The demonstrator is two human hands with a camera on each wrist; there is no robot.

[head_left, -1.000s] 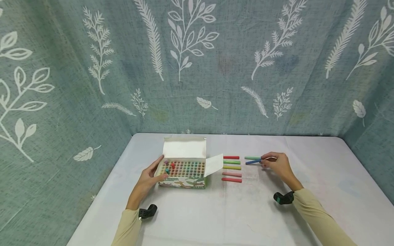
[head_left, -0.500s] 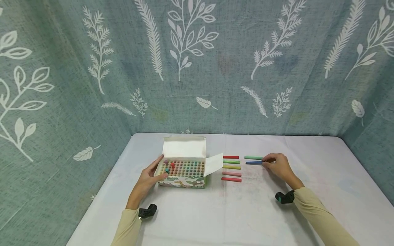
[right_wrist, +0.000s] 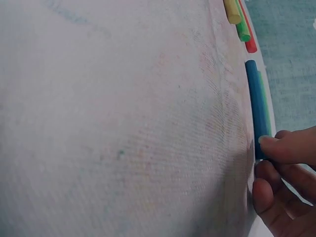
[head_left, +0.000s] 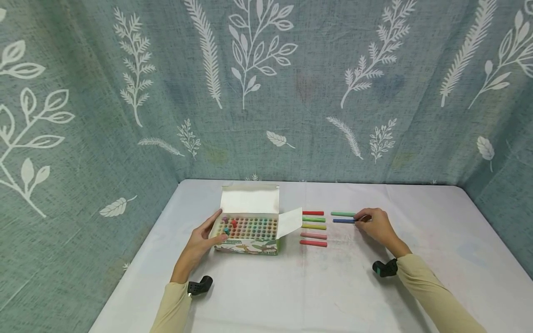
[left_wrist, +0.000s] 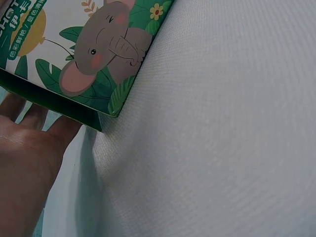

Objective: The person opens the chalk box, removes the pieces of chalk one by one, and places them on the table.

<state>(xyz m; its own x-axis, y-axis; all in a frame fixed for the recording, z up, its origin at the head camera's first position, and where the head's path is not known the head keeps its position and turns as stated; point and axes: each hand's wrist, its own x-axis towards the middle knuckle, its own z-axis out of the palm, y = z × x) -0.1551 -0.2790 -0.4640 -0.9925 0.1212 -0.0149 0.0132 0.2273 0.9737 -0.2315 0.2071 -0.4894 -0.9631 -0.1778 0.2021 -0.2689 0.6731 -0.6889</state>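
Observation:
My right hand [head_left: 376, 225] pinches the right end of a blue chalk stick [head_left: 343, 221], which lies level just in front of a green chalk stick [head_left: 342, 214]. In the right wrist view, the thumb [right_wrist: 284, 148] covers the near end of the blue stick. My left hand [head_left: 197, 245] holds the left end of an open chalk box [head_left: 246, 247], thumb at the front corner and fingers round the back. Several chalk ends fill the box, and a few stick up at its left. An elephant picture [left_wrist: 101, 44] decorates the box in the left wrist view.
Between box and right hand lies a column of several chalk sticks: red [head_left: 313, 213], green [head_left: 314, 219], yellow [head_left: 314, 227], pink [head_left: 313, 236] and another red [head_left: 313, 243]. The box's side flap [head_left: 290, 223] reaches toward them. A leaf-patterned curtain [head_left: 312, 115] hangs behind the white table [head_left: 291, 296].
The blue chalk stick has swung from a slant to nearly parallel with the green one. My right hand has shifted slightly right and down, while the left hand and box stay put.

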